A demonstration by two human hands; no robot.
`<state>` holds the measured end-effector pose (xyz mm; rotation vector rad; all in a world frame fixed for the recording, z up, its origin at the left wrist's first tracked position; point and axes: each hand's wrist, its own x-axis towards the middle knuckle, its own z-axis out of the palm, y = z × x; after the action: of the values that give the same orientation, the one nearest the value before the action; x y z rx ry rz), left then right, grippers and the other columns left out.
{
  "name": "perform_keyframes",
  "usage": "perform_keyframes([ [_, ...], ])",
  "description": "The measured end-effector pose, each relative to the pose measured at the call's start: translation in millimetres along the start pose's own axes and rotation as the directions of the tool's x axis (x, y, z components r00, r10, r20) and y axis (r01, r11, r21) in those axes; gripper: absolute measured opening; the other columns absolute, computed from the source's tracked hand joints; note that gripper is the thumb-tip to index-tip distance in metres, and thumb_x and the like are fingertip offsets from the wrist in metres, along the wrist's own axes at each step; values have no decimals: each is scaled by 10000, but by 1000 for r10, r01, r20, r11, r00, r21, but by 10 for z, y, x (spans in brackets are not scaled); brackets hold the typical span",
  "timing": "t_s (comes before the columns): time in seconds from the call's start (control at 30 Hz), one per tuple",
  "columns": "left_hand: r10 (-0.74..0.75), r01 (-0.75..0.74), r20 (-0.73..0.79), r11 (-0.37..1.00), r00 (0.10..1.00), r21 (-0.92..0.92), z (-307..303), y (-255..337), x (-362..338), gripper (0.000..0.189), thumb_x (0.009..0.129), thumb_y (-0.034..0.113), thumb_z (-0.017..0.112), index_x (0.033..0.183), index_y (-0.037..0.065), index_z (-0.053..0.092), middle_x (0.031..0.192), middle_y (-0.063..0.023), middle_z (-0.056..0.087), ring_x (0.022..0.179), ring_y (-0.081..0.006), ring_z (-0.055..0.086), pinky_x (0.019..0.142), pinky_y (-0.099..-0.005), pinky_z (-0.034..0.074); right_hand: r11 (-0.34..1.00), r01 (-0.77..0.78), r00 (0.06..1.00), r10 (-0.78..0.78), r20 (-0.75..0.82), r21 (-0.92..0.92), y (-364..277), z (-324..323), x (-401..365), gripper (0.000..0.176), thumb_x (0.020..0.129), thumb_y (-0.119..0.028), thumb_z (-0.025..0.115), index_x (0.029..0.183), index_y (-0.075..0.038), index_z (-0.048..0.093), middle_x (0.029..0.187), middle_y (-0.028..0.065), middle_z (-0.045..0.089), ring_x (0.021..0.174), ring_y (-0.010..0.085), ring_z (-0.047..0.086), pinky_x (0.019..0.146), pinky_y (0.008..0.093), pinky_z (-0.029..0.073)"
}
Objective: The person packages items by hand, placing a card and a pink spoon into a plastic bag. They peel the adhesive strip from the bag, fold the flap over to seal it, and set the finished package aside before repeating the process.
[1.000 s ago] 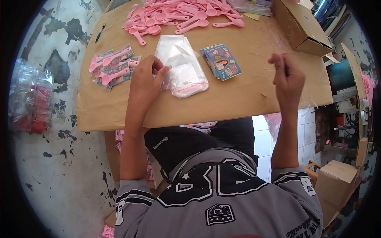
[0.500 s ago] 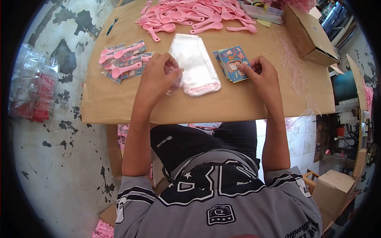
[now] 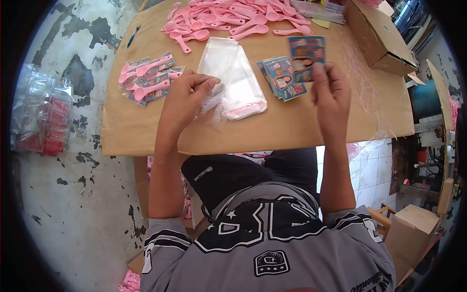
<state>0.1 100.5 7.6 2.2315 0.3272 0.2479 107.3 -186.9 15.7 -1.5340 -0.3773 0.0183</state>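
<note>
My right hand [image 3: 332,92] pinches one printed card [image 3: 307,51], blue with coloured pictures, held up above the table. Just left of it lies a stack of similar cards [image 3: 287,87]. Between the thumb and fingers of my left hand [image 3: 187,97] is a clear plastic bag [image 3: 214,104], which hangs over the table. A pile of clear plastic bags [image 3: 245,87] lies between my hands. Left of my left hand are several packed sets [image 3: 151,80], each a pink spoon with a blue card in a clear bag.
A heap of pink measuring spoons [image 3: 228,17] covers the back of the table [image 3: 292,131]. At the back left lies a pen [image 3: 133,36]. A cardboard box [image 3: 377,41] stands at the right edge, near loose plastic strands [image 3: 360,82].
My right hand has lifted one card off the stack, up and to the right. My left hand still holds the bag, now hanging more spread out and shifted slightly left.
</note>
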Motion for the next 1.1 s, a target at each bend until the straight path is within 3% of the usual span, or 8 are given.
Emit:
perform_keyframes([
  [0.1,-126,134,72,984,989,-114,5,78,1,289,1016,252,687,1102,-4,788,871,-15,714,810,-76,585,729,-254,456,999,-29,962,36,271,-32,-89,297,-268,201,1062,-211,605,1035,-15,642,711,-3,524,635,75,463,568,286,390],
  [0.17,-145,155,65,972,987,-175,19,57,14,288,1021,254,680,1101,0,789,883,-8,712,794,-75,578,714,-245,452,959,238,872,-142,469,-151,-81,529,-364,166,1038,-186,582,1035,-23,614,773,164,642,707,344,660,625,453,475],
  [0.27,-95,87,-37,981,995,-174,-14,-75,27,284,1030,253,668,1087,0,783,841,11,680,744,-54,551,661,-222,428,799,430,813,-138,566,-422,15,723,-425,188,1041,-223,558,1015,-37,577,824,177,687,773,410,665,658,503,497],
  [0.5,-168,-147,-456,802,874,-579,-167,-222,-80,271,1076,250,597,1027,27,744,668,38,554,571,-23,463,524,-206,339,833,427,815,-185,548,-353,44,710,-350,173,1018,-197,600,987,-27,605,776,168,679,705,375,672,626,475,498],
  [0.6,-193,-53,-311,769,931,-637,-213,-223,-212,256,1078,267,597,1131,31,680,757,-33,670,596,-66,581,532,-200,428,917,276,910,-152,385,-289,-93,599,-385,150,1001,-160,650,996,-10,660,762,165,678,634,324,662,591,416,495],
  [0.8,-262,76,-9,312,965,-947,-20,134,-379,356,1029,148,661,1342,10,561,1019,-177,761,946,-229,763,828,-271,629,982,46,963,5,268,-185,-3,290,-460,172,1014,-142,677,1095,9,693,747,37,657,616,59,583,555,245,447],
  [0.97,-207,32,-50,373,977,-927,254,159,-360,398,1002,111,693,1347,-29,554,1103,-231,743,1016,-293,759,868,-318,638,956,-282,878,224,423,78,49,222,-471,199,1042,-163,650,1136,12,666,813,10,670,627,54,587,561,218,455],
  [1.1,-192,23,-65,425,979,-905,367,243,-369,428,996,112,705,1357,-48,541,1112,-240,741,1012,-300,760,854,-337,639,943,-279,916,204,345,181,82,292,-455,216,1052,-170,636,1157,19,645,803,0,655,626,47,599,557,208,465],
])
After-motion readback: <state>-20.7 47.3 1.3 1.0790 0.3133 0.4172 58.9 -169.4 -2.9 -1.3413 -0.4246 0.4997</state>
